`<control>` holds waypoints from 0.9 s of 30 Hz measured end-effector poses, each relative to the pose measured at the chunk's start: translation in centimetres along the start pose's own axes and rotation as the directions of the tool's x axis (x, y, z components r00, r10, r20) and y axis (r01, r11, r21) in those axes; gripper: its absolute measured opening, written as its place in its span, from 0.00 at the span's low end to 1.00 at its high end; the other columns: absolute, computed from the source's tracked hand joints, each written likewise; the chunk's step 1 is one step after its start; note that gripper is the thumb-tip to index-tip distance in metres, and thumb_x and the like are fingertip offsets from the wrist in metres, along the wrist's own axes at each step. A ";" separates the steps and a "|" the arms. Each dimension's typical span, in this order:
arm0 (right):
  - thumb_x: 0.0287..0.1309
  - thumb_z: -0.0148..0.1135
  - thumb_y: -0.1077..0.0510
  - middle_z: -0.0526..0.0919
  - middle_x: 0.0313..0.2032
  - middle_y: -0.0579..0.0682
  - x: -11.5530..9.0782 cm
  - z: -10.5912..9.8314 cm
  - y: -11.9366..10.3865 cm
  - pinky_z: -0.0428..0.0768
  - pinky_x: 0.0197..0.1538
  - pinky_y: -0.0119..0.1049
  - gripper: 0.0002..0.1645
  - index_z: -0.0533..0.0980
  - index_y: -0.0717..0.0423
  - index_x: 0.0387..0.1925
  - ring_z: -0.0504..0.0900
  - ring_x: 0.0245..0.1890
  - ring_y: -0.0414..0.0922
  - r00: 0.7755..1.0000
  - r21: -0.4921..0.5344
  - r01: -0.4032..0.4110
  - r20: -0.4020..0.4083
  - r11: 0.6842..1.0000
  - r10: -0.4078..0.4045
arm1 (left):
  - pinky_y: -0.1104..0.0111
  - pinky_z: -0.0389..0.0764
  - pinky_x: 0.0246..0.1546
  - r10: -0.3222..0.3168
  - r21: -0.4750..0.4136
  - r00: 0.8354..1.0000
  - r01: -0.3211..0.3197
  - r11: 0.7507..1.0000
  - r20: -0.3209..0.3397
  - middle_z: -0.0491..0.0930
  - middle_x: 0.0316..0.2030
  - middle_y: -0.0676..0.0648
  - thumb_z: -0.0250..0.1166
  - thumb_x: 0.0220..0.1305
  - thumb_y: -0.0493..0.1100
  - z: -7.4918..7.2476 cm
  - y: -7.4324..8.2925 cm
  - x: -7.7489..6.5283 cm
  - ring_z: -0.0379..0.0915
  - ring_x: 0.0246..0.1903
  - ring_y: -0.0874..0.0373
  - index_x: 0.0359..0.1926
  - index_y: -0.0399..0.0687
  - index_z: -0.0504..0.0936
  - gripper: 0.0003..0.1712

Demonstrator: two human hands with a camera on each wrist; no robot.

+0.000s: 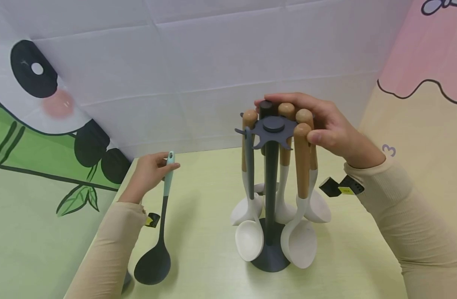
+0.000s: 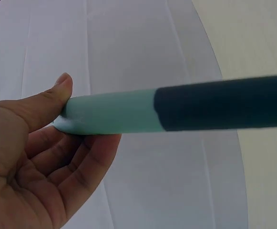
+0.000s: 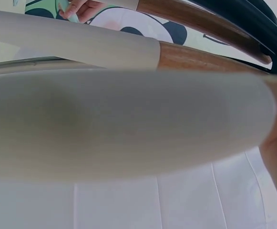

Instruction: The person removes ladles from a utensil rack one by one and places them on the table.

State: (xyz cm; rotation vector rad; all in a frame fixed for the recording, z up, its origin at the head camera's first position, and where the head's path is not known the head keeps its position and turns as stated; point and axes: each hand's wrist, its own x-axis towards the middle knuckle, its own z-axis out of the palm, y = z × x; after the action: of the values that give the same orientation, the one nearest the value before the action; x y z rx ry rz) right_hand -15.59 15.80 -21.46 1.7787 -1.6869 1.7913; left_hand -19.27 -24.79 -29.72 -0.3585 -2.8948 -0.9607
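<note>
Pale, creased fabric (image 1: 232,62) backs the pale-yellow table (image 1: 206,195), with a cartoon print (image 1: 34,116) at one side. A small yellow label (image 1: 346,190) sits on the right wrist's black device (image 1: 330,187); its writing is too small to read.

Thumb and fingers of the left hand (image 1: 149,171) pinch the smooth mint end of a ladle (image 1: 163,218), closed firmly enough to leave no visible gap; its dark shaft leads to a matte, rounded bowl, well left of the utensil rack (image 1: 271,187). That rack has a dark post, round foot and hooked top. Hung about it are 4 rounded wooden handles (image 1: 302,162) and smooth, off-white heads (image 1: 303,245). Spread wide, the right hand (image 1: 331,120) spans the handle tops, thumb against the nearest; I cannot tell how hard it presses.
</note>
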 end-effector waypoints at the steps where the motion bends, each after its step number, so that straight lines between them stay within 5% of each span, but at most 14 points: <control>1: 0.63 0.66 0.45 0.71 0.66 0.63 0.0 0.0 0.0 0.66 0.69 0.42 0.43 0.65 0.67 0.69 0.70 0.66 0.56 1.000 0.003 -0.002 0.001 1.000 0.002 | 0.59 0.85 0.34 -0.007 0.001 1.000 0.007 1.000 0.005 0.84 0.42 0.32 0.65 0.69 0.41 0.0 -0.1 0.0 0.81 0.40 0.43 0.55 0.30 0.78 0.20; 18: 0.63 0.66 0.43 0.71 0.65 0.63 0.1 -0.1 0.0 0.65 0.69 0.42 0.44 0.65 0.67 0.69 0.71 0.65 0.56 1.000 0.004 0.002 0.011 1.000 -0.002 | 0.58 0.86 0.36 -0.099 0.015 0.993 0.098 0.995 0.070 0.84 0.42 0.34 0.64 0.70 0.43 0.3 -2.4 0.5 0.81 0.38 0.46 0.49 0.32 0.79 0.17; 27: 0.63 0.65 0.43 0.71 0.66 0.63 0.0 -0.2 0.0 0.64 0.70 0.43 0.44 0.64 0.68 0.69 0.71 0.65 0.57 1.000 0.010 -0.003 0.017 1.000 0.003 | 0.58 0.86 0.35 -0.130 0.016 0.987 0.129 0.991 0.097 0.83 0.44 0.31 0.64 0.70 0.44 0.3 -3.3 0.6 0.82 0.37 0.46 0.56 0.29 0.77 0.23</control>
State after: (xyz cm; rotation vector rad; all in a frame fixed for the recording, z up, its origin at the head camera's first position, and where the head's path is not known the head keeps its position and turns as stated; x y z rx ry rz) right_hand -15.70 15.96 -21.37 1.8022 -1.6902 1.7939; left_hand -20.69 -27.04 -31.81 -0.2242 -3.0431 -0.9728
